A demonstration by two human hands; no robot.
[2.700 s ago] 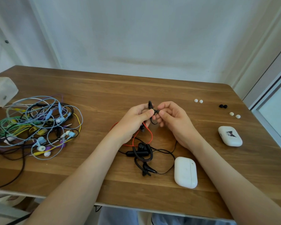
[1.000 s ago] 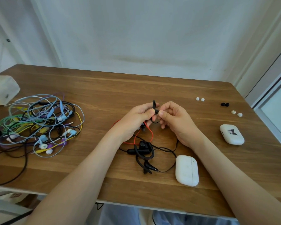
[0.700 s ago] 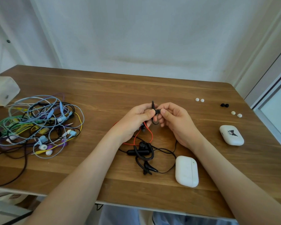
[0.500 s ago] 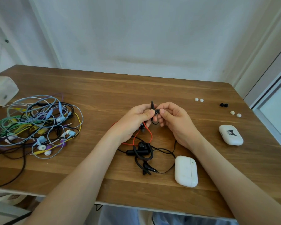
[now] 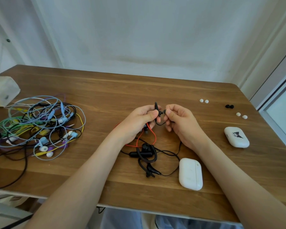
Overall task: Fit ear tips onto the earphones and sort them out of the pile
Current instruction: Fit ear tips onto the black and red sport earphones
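My left hand (image 5: 139,120) pinches a black ear-hook earphone (image 5: 157,109) above the table's middle. My right hand (image 5: 180,119) holds a small black ear tip (image 5: 164,111) between thumb and forefinger, right at the earphone's nozzle. The earphone's black cable and second ear-hook bud (image 5: 146,156) lie on the table below my hands, beside an orange cable (image 5: 151,134). A tangled pile of coloured wired earphones (image 5: 36,126) lies at the left. Loose ear tips sit at the far right: a white pair (image 5: 203,101), a black pair (image 5: 229,106) and another white pair (image 5: 241,115).
A white earbud case (image 5: 190,173) lies near the front edge, right of the black cable. Another white case with a black cartoon print (image 5: 236,137) sits at the right. A translucent bag (image 5: 2,90) rests at the far left. The wooden table (image 5: 122,90) ends at a wall.
My hands have parted slightly, so the black ear tip in my right fingers now shows beside the earphone nozzle. The earphone stays in my left hand.
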